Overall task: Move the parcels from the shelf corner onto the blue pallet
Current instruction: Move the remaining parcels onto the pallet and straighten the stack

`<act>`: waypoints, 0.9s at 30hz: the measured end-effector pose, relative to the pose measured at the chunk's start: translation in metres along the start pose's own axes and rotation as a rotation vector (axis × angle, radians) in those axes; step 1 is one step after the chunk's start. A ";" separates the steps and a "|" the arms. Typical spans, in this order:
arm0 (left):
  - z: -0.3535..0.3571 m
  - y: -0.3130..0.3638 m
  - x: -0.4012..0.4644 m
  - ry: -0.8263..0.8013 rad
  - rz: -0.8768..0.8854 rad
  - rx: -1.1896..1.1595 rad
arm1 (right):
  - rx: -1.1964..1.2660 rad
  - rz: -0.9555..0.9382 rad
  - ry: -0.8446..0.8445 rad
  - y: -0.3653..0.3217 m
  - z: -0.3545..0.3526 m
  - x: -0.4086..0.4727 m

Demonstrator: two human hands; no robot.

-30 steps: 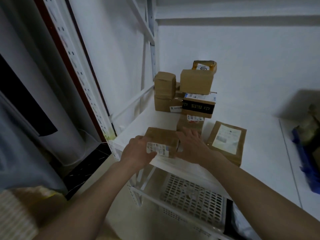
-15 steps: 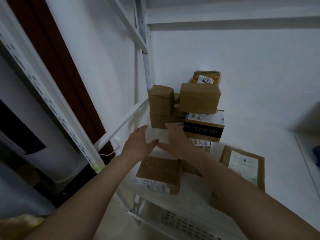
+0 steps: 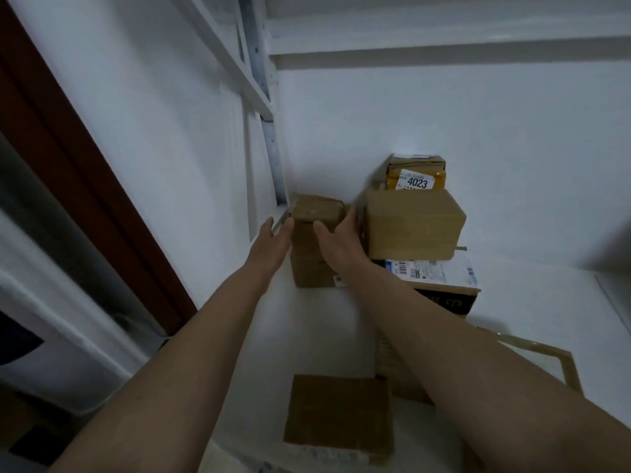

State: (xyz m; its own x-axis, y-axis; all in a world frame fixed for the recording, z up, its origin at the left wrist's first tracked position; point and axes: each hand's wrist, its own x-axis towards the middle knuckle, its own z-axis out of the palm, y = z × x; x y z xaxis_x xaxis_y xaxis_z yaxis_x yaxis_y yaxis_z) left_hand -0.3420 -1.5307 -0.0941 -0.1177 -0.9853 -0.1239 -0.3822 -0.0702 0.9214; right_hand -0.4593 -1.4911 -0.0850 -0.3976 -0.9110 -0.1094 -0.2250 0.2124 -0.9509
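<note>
Head cam is looking into the shelf corner, where a stack of brown cardboard parcels sits at about 1 o'clock. The one that matters is the small taped box (image 3: 316, 213) on top of the left column, plain kraft with shiny tape across its lid, sitting on another brown box (image 3: 309, 268) right up against the white upright post (image 3: 273, 155).

Left hand (image 3: 273, 242) is flat, fingers straight, pressed to the small box's left side. Right hand (image 3: 336, 240) is spread wide, thumb on the front face and fingers reaching round the right side, so the box is sandwiched between both hands. Can't tell if it's off the box below.

Just right of it, around 2 o'clock, there's a bigger plain box (image 3: 415, 227) sitting on a labelled white-top parcel (image 3: 440, 273), and a yellow-taped one marked 4023 (image 3: 416, 174) behind. At 6 o'clock a flat brown parcel (image 3: 338, 416) lies near the edge of the white shelf (image 3: 317, 329), and at 4 o'clock a padded envelope (image 3: 560, 363) pokes out past the right forearm.
</note>
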 end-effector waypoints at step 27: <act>0.055 0.079 -0.110 0.145 0.496 -0.365 | 0.048 -0.434 0.457 -0.077 -0.086 -0.128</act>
State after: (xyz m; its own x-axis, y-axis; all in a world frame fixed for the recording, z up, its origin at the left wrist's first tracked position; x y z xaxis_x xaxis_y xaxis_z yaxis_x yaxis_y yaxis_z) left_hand -0.4099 -1.4194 -0.0278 -0.0658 -0.9236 0.3777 0.0267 0.3768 0.9259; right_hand -0.4671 -1.3607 0.0273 -0.6211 -0.6653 0.4142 -0.4154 -0.1687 -0.8939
